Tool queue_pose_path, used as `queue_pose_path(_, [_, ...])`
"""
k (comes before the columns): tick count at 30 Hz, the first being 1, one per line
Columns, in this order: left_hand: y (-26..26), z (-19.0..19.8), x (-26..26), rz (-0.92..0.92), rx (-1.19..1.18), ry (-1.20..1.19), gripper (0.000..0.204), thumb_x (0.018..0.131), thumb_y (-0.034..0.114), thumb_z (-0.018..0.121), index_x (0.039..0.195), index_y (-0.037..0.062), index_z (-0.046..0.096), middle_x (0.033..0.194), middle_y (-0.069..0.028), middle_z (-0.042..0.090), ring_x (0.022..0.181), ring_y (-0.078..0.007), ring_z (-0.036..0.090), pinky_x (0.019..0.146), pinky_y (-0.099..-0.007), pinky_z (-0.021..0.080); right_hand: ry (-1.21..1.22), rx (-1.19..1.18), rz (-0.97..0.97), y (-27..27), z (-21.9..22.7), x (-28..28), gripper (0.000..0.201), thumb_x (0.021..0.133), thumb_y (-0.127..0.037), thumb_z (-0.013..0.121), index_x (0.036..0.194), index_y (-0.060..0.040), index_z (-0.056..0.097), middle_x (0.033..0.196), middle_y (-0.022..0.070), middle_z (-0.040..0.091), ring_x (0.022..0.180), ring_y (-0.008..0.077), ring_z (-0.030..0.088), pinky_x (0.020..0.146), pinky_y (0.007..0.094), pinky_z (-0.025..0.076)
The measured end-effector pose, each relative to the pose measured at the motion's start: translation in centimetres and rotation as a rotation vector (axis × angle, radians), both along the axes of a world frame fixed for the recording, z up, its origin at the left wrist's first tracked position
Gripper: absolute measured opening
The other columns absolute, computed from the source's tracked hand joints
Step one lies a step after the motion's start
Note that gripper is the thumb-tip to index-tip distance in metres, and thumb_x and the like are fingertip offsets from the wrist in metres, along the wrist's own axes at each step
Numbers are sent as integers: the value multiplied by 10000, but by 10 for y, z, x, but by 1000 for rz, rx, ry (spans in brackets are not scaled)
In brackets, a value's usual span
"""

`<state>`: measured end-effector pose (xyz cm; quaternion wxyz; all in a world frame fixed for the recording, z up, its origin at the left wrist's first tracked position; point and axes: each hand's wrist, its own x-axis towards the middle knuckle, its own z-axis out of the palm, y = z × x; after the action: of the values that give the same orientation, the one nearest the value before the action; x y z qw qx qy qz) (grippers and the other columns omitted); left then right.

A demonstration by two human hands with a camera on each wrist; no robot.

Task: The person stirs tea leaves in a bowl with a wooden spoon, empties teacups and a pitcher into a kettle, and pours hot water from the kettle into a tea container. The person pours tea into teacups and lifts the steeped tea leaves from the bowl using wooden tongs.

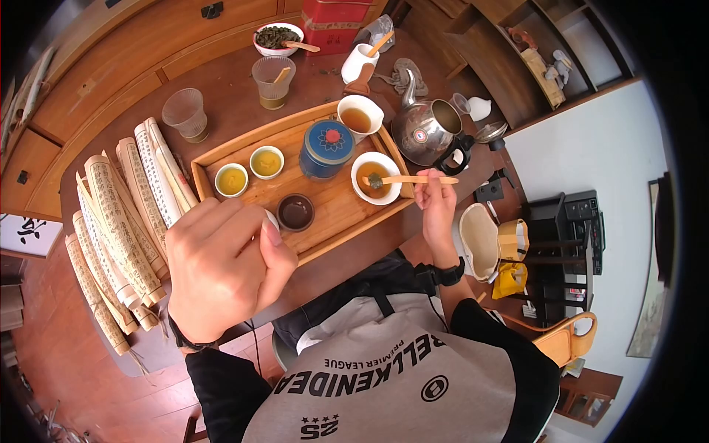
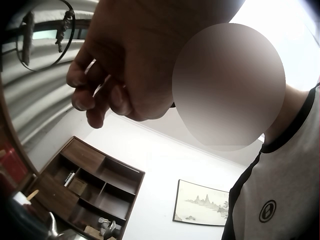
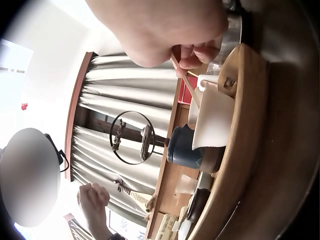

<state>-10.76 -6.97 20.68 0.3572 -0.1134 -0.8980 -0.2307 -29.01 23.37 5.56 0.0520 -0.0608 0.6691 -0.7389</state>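
My right hand [image 1: 437, 198] grips the handle of a wooden spoon [image 1: 413, 179], whose tip lies in amber tea with dark leaves inside a white bowl [image 1: 357, 193]. In the right wrist view the spoon [image 3: 192, 91] slants down into that bowl [image 3: 212, 120]. Raised above the tray's near left side, my left hand [image 1: 225, 258] holds nothing. Its fingers [image 2: 82, 97] hang loosely curled in the left wrist view. A blue tea canister [image 1: 323, 164], a white pitcher of tea [image 1: 357, 122], two small cups of yellow tea [image 1: 266, 161] and a dark cup [image 1: 295, 213] stand about.
A wooden tray [image 1: 244, 138] bears the tea ware. Bamboo scrolls [image 1: 122, 221] lie on its left, and a steel kettle [image 1: 428, 131] stands on its right. Behind are two ribbed glasses [image 1: 185, 116], a bowl of tea leaves [image 1: 277, 37] and a red box [image 1: 332, 26].
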Motion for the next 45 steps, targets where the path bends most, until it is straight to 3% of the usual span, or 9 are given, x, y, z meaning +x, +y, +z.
queue_pose_path(4, [0, -1, -1, -4, -3, -1, 253, 761, -17, 613, 552, 25, 476, 609, -57, 494, 491, -232, 475, 453, -358, 363, -4, 70, 18, -8, 3, 8, 318, 1074, -294, 497, 1013, -11, 630, 743, 11, 591, 602, 37, 471, 522, 178, 315])
queue_pose_path(9, [1, 0, 0, 3, -6, -12, 250, 759, -15, 614, 553, 26, 480, 613, -56, 499, 493, -231, 476, 454, -357, 363, 177, 185, 51, -10, -2, 9, 283, 1071, -241, 509, 1009, -4, 652, 760, 10, 602, 645, 44, 488, 582, 195, 386])
queue_pose_path(19, [0, 0, 0, -1, -14, -7, 240, 763, -8, 620, 562, 23, 493, 622, -56, 515, 498, -231, 485, 459, -357, 371, 389, 354, -29, -3, 16, 9, 269, 1071, -210, 500, 1038, 9, 654, 777, 12, 612, 645, 48, 485, 573, 200, 382])
queue_pose_path(22, [0, -1, -1, -8, -16, -6, 250, 767, -6, 622, 559, 23, 487, 620, -58, 509, 499, -232, 483, 462, -357, 373, 503, 519, 0, -1, 13, 8, 265, 1068, -197, 501, 1036, 13, 660, 782, 16, 618, 657, 45, 494, 589, 198, 391])
queue_pose_path(24, [1, 0, 0, -7, -18, -12, 257, 768, -6, 623, 556, 23, 482, 618, -58, 504, 500, -232, 483, 463, -358, 374, 473, 528, 17, -2, 11, 8, 269, 1057, -187, 527, 987, 27, 674, 788, 44, 647, 696, 43, 557, 617, 212, 433])
queue_pose_path(36, [1, -2, -1, -17, -23, -16, 279, 764, -3, 637, 549, 25, 462, 618, -61, 490, 505, -233, 479, 467, -357, 376, 91, 128, 76, -6, 2, 8, 295, 1077, -251, 494, 1000, -5, 639, 752, 4, 594, 632, 41, 491, 560, 180, 375])
queue_pose_path(41, [1, -1, 0, -15, -21, -24, 278, 761, -6, 640, 548, 23, 463, 620, -60, 494, 511, -233, 484, 469, -355, 378, 119, 96, 7, -4, -1, 3, 318, 1078, -288, 489, 1011, -8, 626, 748, 3, 585, 610, 40, 479, 534, 178, 351])
queue_pose_path(43, [1, 0, 1, -50, 6, -59, 197, 827, -42, 587, 646, -5, 519, 641, -105, 544, 506, -296, 503, 478, -397, 363, 163, 109, -26, -4, -1, 2, 339, 1079, -310, 485, 1013, -4, 617, 742, 2, 581, 590, 40, 472, 514, 186, 338])
queue_pose_path(45, [1, 0, 1, -53, 8, -63, 196, 826, -42, 587, 646, -6, 519, 643, -105, 546, 508, -295, 503, 478, -397, 363, 231, 93, -41, -5, 0, 3, 321, 1079, -296, 486, 1028, -8, 619, 755, -1, 585, 606, 37, 476, 523, 181, 344])
